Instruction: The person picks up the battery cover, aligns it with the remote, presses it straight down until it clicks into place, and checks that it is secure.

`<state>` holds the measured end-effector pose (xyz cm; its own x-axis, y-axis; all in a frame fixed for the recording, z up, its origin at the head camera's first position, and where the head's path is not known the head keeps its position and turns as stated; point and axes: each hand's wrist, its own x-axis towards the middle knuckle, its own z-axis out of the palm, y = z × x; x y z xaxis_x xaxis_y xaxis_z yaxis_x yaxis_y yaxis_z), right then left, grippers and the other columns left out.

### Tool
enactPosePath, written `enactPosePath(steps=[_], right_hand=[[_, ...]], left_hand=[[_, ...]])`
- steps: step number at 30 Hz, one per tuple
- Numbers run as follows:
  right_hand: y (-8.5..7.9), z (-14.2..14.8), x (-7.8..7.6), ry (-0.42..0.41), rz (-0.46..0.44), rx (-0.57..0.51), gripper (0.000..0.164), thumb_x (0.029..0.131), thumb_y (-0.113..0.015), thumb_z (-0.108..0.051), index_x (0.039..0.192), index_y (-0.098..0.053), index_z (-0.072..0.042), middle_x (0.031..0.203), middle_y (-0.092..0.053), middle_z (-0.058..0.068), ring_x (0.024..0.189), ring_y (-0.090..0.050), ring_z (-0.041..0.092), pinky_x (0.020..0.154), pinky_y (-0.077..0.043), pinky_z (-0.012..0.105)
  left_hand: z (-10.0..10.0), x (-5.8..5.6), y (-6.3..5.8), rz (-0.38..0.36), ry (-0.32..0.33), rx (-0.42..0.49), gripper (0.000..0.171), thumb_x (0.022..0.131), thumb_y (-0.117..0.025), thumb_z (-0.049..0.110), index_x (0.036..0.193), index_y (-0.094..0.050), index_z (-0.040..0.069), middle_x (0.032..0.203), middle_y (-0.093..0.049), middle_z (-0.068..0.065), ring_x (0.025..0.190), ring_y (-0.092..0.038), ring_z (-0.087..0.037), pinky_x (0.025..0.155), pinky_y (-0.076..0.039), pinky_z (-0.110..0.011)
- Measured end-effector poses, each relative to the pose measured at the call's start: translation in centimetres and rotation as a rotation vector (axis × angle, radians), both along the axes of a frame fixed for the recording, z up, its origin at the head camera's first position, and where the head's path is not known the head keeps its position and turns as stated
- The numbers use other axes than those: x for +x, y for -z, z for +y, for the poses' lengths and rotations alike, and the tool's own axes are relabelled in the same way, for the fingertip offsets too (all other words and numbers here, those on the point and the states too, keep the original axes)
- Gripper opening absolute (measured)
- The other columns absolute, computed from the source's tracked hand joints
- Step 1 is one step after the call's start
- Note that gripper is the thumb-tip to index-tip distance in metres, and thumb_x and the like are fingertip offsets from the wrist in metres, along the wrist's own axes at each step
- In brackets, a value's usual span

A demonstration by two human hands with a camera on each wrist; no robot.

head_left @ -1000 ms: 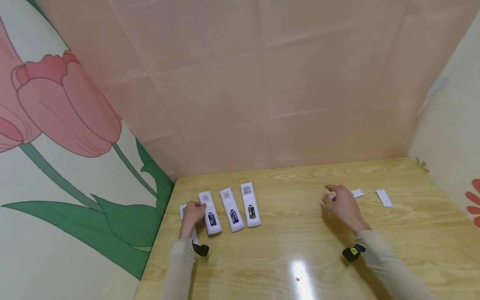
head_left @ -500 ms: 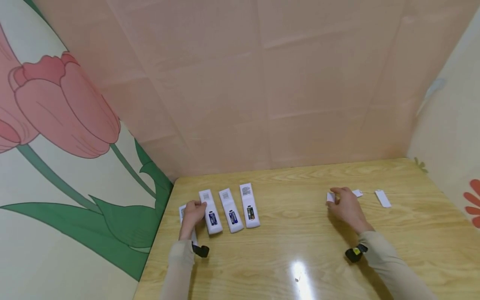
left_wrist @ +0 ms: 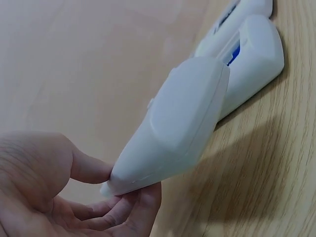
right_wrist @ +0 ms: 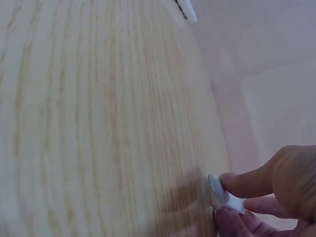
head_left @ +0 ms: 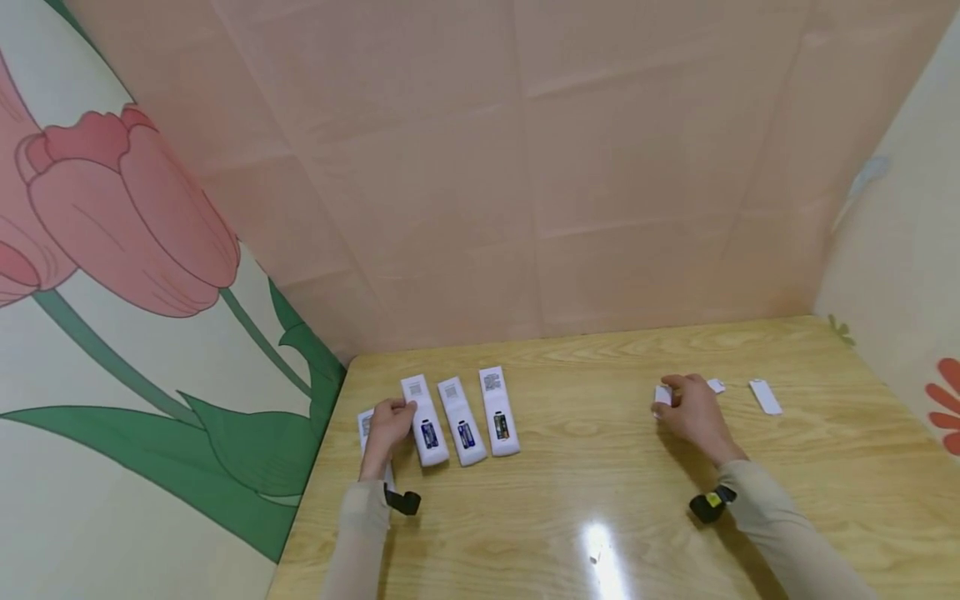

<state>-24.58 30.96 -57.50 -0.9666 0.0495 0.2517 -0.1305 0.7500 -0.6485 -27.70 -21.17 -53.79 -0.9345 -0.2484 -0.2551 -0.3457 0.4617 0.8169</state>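
Note:
My left hand (head_left: 387, 429) pinches the left edge of a white remote control (head_left: 425, 417), its open battery bay facing up with batteries inside. In the left wrist view this remote control (left_wrist: 177, 108) is tilted up off the table, thumb on one side and fingers on the other. Another remote control (head_left: 365, 423) lies partly hidden beneath that hand. Far to the right, my right hand (head_left: 696, 417) pinches a small white battery cover (head_left: 662, 398) between thumb and fingers. The right wrist view shows this cover (right_wrist: 224, 196) close to the tabletop.
Two more remote controls, a middle one (head_left: 461, 421) and a right one (head_left: 499, 412), lie with batteries showing. Two white covers lie right: one (head_left: 717, 386) partly behind my right hand, another (head_left: 765, 397) farther out. A pink-draped wall (head_left: 525, 208) borders the wooden table (head_left: 570, 467).
My left hand has shifted the pinched remote control slightly right and up. My right hand's raised fingers have come down onto the battery cover, and the hand has moved slightly right.

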Motion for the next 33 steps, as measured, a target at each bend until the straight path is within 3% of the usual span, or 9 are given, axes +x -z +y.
enactPosePath(steps=[7,14,23,33], right_hand=[[-0.1,0.3,-0.1,-0.009,-0.049,-0.044,0.048,0.085,-0.084,-0.001,0.122,-0.064,0.021,0.097,-0.07,0.036,0.087,-0.072,0.043,0.065,-0.053,0.028],[-0.7,0.3,0.2,0.018,-0.098,-0.073,0.045,0.092,-0.08,-0.005,0.128,-0.064,0.015,0.107,-0.068,0.032,0.098,-0.07,0.046,0.074,-0.057,0.037],[-1.5,0.1,0.5,0.013,-0.062,-0.147,0.039,0.092,-0.078,-0.001,0.125,-0.065,0.015,0.104,-0.07,0.032,0.092,-0.073,0.041,0.066,-0.052,0.017],[-1.6,0.0,0.3,0.004,-0.002,-0.179,0.029,0.094,-0.071,0.004,0.122,-0.069,0.012,0.103,-0.074,0.031,0.095,-0.073,0.043,0.068,-0.049,0.01]], left_hand=[[0.4,0.1,0.0,0.012,-0.019,0.107,0.048,0.108,-0.057,0.023,0.142,-0.055,-0.012,0.131,-0.067,-0.032,0.102,-0.07,-0.026,0.089,-0.063,-0.042],[0.7,0.1,0.0,0.054,-0.013,0.176,0.05,0.108,-0.058,0.021,0.142,-0.053,-0.015,0.128,-0.069,-0.032,0.085,-0.067,-0.015,0.081,-0.063,-0.039],[0.9,0.3,0.4,0.079,0.011,0.199,0.047,0.108,-0.058,0.021,0.139,-0.059,-0.014,0.122,-0.072,-0.028,0.087,-0.068,-0.016,0.078,-0.062,-0.035],[0.9,0.2,0.7,0.055,-0.002,0.232,0.048,0.109,-0.059,0.022,0.141,-0.058,-0.013,0.112,-0.072,-0.02,0.083,-0.064,-0.015,0.072,-0.058,-0.032]])
